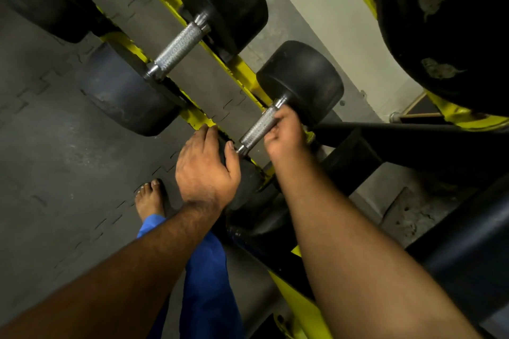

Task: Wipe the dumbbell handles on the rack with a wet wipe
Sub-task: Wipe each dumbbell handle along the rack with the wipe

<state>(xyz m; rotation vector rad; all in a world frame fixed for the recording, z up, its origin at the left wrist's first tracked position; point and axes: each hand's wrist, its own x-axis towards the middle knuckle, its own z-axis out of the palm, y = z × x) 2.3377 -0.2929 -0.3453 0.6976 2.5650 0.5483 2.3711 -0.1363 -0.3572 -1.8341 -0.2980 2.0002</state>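
A small dumbbell lies across the yellow rack rails [243, 70], with a knurled steel handle [256, 128] and black rubber heads. Its far head [301, 80] is in full view. Its near head [248, 184] is mostly under my left hand [205, 170], which grips it with fingers over the top and the thumb beside the handle's end. My right hand [286, 132] curls round the far half of the handle from the right side. No wet wipe shows; my right palm is hidden. A larger dumbbell's handle [179, 48] lies to the left on the same rails.
Big black dumbbell heads [446, 22] on an upper tier hang over the right side. Black rack bars [413, 132] cross behind my right arm. My bare foot [150, 198] and blue trouser leg [209, 283] stand on the grey tiled floor mat [55, 159].
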